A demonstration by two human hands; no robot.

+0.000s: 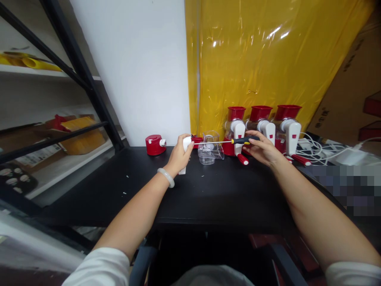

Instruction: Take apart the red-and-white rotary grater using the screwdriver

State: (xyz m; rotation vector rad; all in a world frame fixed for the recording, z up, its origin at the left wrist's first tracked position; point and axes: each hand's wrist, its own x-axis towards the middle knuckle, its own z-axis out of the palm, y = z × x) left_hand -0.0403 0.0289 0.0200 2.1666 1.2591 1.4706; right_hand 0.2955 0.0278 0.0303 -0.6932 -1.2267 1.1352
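Over the black table, my left hand (177,156) is closed around a white plastic part (186,143), most of it hidden by my fingers. My right hand (263,147) grips the black and yellow handle of a screwdriver (240,141). Its metal shaft runs level to the left, and the tip meets or nearly meets the white part; I cannot tell which. Behind the shaft stands a clear plastic housing (206,154). A small red piece (197,140) shows just right of my left hand. Farther left sits a round red base (155,145) with a white knob.
Three red and white hand-cranked drum graters (237,129) stand in a row at the back right. White cables (320,149) lie beyond them. A black-framed shelf (64,159) with boxes is on the left. Yellow plastic sheeting (253,51) and a white panel (137,71) rise behind the table (214,190).
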